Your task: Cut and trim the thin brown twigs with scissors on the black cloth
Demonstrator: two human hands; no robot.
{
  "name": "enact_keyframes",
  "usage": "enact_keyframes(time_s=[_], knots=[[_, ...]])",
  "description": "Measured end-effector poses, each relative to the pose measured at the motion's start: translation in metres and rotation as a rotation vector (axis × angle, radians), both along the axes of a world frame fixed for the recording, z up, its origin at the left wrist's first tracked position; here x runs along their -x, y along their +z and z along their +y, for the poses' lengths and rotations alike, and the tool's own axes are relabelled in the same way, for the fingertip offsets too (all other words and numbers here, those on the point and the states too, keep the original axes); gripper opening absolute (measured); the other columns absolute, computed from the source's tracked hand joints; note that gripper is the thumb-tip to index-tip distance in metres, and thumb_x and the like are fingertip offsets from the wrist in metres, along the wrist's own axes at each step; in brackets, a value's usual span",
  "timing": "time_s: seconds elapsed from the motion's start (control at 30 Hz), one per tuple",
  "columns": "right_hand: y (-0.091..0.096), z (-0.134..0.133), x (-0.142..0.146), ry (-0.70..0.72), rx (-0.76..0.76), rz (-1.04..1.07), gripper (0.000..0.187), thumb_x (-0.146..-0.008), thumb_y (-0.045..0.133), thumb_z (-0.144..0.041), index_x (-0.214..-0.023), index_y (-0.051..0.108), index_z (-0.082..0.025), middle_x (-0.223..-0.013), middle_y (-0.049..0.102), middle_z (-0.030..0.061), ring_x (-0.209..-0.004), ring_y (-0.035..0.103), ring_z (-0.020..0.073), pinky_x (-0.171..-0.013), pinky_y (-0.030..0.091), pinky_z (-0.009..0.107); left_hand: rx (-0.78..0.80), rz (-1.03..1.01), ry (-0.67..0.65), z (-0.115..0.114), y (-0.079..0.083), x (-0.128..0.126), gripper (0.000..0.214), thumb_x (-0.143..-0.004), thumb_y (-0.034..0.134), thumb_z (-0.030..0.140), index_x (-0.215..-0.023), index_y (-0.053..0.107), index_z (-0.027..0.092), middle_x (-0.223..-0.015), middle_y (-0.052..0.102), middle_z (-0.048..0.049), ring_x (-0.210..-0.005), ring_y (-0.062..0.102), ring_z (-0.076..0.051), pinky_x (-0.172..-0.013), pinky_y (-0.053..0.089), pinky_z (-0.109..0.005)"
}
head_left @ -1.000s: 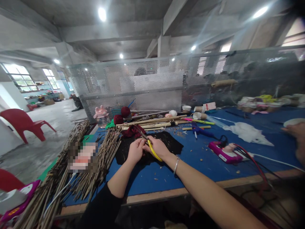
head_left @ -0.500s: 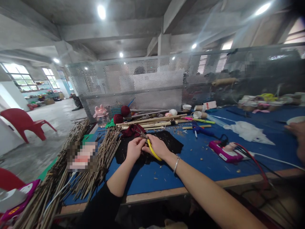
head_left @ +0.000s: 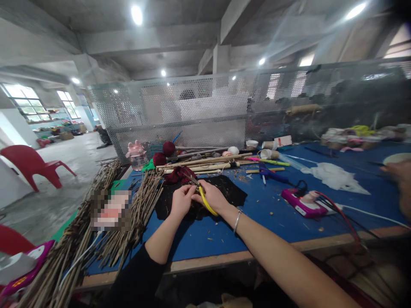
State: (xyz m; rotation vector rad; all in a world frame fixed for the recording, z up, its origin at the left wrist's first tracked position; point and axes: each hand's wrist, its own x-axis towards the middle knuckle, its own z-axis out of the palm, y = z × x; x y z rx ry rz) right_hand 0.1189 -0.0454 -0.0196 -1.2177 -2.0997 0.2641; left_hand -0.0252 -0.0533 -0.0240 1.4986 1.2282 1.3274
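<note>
My right hand (head_left: 213,197) is closed round yellow-handled scissors (head_left: 205,201), whose blades point away toward the upper left. Beside it, my left hand (head_left: 182,200) is pinched near the blades; whatever lies between its fingertips is too small to make out. Both hands are over a black cloth (head_left: 229,190) strewn with light scraps. Just beyond my fingers lies a bunch of dark red yarn (head_left: 180,174).
Thin twigs (head_left: 141,214) lie in bundles at the left. Bamboo sticks (head_left: 205,166) and red yarn balls (head_left: 168,149) stretch along the back. A blue glue gun (head_left: 272,172) and a purple power strip (head_left: 303,204) sit at right. Another person's hand (head_left: 400,175) shows at the right edge.
My hands and the scissors stay almost in the same place. At the far right, the other person's hand has shifted slightly.
</note>
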Motion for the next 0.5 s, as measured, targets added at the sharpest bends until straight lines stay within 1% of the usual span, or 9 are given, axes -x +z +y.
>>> enact_keyframes(time_s=[0.13, 0.27, 0.4, 0.5], knots=[[0.0006, 0.0003, -0.0007, -0.016, 0.012, 0.029, 0.038, -0.076, 0.058, -0.049, -0.099, 0.050, -0.020, -0.084, 0.062, 0.0053, -0.071, 0.058, 0.0172, -0.061, 0.037, 0.023, 0.026, 0.021, -0.050, -0.0025, 0.0014, -0.0022, 0.029, -0.075, 0.056, 0.038, -0.082, 0.067, 0.012, -0.056, 0.059, 0.0001, -0.044, 0.048, -0.009, -0.040, 0.036, -0.018], [-0.0001, -0.0009, 0.0004, -0.024, 0.026, 0.033, 0.036, -0.077, 0.058, -0.050, -0.096, 0.051, -0.020, -0.080, 0.064, 0.0049, -0.067, 0.059, 0.0172, -0.060, 0.038, 0.023, 0.023, 0.023, -0.060, -0.0032, 0.0033, -0.0019, 0.028, -0.075, 0.055, 0.037, -0.077, 0.067, 0.012, -0.051, 0.056, 0.0009, -0.042, 0.046, -0.008, -0.039, 0.034, -0.017], [-0.0002, -0.0019, 0.0007, -0.043, 0.033, 0.029, 0.036, -0.077, 0.057, -0.050, -0.097, 0.052, -0.021, -0.078, 0.065, 0.0049, -0.066, 0.061, 0.0182, -0.059, 0.038, 0.023, 0.034, 0.018, -0.045, -0.0020, 0.0020, -0.0008, 0.030, -0.075, 0.055, 0.038, -0.083, 0.069, 0.013, -0.052, 0.058, 0.0004, -0.041, 0.046, -0.008, -0.037, 0.033, -0.018], [0.0007, -0.0024, 0.0003, -0.063, 0.032, 0.007, 0.036, -0.077, 0.056, -0.051, -0.097, 0.053, -0.021, -0.075, 0.065, 0.0047, -0.065, 0.061, 0.0188, -0.057, 0.037, 0.023, 0.044, 0.005, -0.046, -0.0015, 0.0009, -0.0004, 0.029, -0.074, 0.056, 0.038, -0.083, 0.069, 0.013, -0.055, 0.060, -0.0005, -0.043, 0.050, -0.009, -0.038, 0.035, -0.018]])
